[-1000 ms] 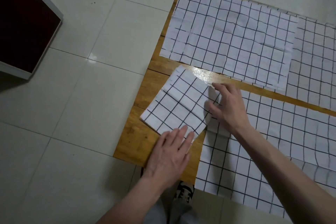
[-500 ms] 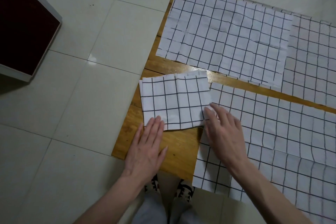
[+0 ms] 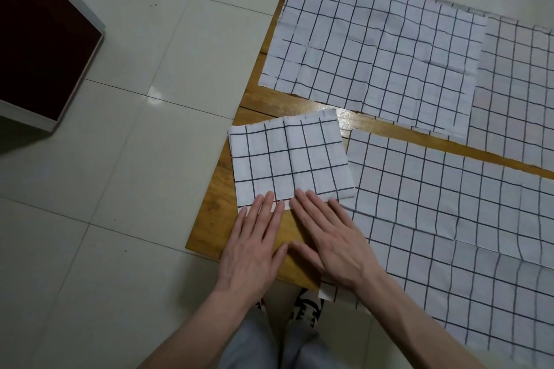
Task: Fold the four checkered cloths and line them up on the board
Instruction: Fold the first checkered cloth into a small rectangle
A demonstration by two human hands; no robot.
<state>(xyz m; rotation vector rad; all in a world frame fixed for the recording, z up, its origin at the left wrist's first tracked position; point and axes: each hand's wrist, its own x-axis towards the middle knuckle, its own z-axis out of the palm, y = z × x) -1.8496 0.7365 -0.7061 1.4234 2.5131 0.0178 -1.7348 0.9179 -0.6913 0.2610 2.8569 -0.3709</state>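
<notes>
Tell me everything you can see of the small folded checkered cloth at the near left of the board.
The small folded white cloth with a black grid lies flat on the near left corner of the wooden board, a neat rectangle of several layers, a faint crease down its middle. Its left edge slightly overhangs the board. The left hand and right hand lie flat, fingertips on its near edge. Its right edge meets the large unfolded checkered cloth.

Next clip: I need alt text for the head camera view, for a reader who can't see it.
Both hands, left hand and right hand, lie flat with fingers on the near edge of a folded checkered cloth at the near left corner of a wooden board on a tiled floor. Unfolded checkered cloths cover the rest of the board.
</notes>
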